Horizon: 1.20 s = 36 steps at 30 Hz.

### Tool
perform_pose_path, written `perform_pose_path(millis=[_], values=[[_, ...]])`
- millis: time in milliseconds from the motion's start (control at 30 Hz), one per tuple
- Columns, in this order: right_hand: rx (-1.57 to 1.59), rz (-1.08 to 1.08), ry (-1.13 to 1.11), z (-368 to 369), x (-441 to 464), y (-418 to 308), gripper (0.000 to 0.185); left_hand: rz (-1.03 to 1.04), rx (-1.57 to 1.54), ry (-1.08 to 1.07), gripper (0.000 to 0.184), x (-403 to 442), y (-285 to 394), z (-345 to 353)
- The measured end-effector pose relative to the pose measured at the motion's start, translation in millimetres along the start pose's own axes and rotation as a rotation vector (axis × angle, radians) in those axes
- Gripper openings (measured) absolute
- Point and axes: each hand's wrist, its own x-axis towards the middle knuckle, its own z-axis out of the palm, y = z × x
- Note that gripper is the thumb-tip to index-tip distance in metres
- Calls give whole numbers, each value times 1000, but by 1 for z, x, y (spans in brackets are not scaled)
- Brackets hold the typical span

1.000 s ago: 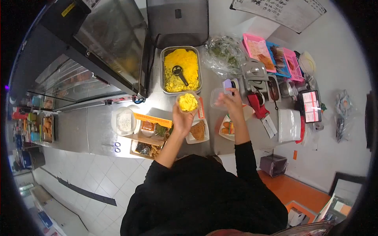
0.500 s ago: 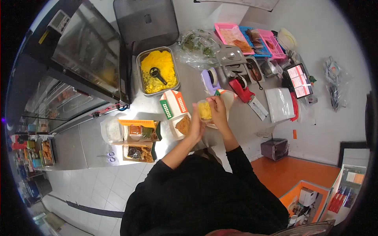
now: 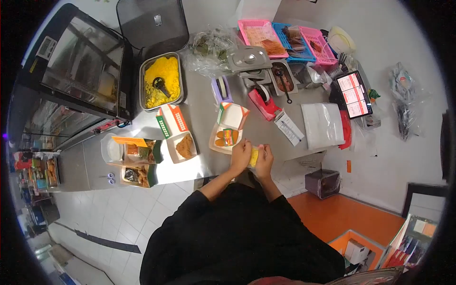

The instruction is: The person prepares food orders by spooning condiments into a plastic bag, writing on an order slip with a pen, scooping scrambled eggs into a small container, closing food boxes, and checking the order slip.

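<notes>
Close to the front edge of the counter, my left hand [image 3: 241, 155] and my right hand [image 3: 264, 162] are both closed around a small clear cup of yellow rice [image 3: 254, 156]. The fingers cover most of the cup. Just beyond my left hand stands an open paper box [image 3: 232, 117] with brown oblong pieces and a printed sachet [image 3: 231, 137] in it. To its left, a second open box [image 3: 173, 122] contains a piece of fried chicken [image 3: 185, 146]. A steel pan [image 3: 182, 97] of yellow rice with a black scoop [image 3: 160, 87] lies farther back.
Filled meal boxes [image 3: 137, 175] and scissors [image 3: 110, 178] lie at the left. A purple tape dispenser [image 3: 221, 90], a red tape dispenser [image 3: 264, 105], lidded steel pans [image 3: 249, 59], white plastic bags [image 3: 323, 126] and a tablet [image 3: 354, 93] occupy the back and right. A glass display cabinet [image 3: 85, 61] stands far left.
Both hands have brought the cup down and nearer to my body. The box with the sachet is now in fuller view. Counter items appear shifted left as the camera turned.
</notes>
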Motion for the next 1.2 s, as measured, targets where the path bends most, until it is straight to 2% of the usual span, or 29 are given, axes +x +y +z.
perform_pose_path(millis=[100,333,433,533,633,733,833,900,933,1000,1067,1100,1133,1200], values=[[76,15,-67,-23,14,23,25,-141,59,-48,35,2,-8,25],[138,95,-185,-36,56,28,40,-307,-3,115,36,16,-11,57],[39,340,-307,-34,70,38,48,-318,8,154,37,17,-11,57],[72,123,-294,-34,71,54,54,-313,40,134,40,18,-9,56],[77,113,-200,-28,78,61,57,-326,42,204,46,24,-18,65],[182,213,-168,-24,74,50,60,-382,43,289,54,28,-30,71],[146,198,-234,-26,86,58,60,-404,83,297,64,30,-21,73],[251,390,-92,-16,87,66,62,-452,17,319,68,27,-12,76],[304,484,-19,-11,88,70,63,-348,34,380,69,26,-11,81],[391,537,-37,-7,83,74,63,-140,67,499,70,23,-7,90],[395,582,-119,-14,81,74,64,-256,-5,370,64,29,-10,75],[355,604,-191,-29,82,46,65,-314,-40,306,62,33,-11,66],[315,626,-261,-39,83,29,66,-218,94,208,61,36,-16,62],[54,254,-368,-41,86,37,67,-35,357,7,59,36,-23,58]])
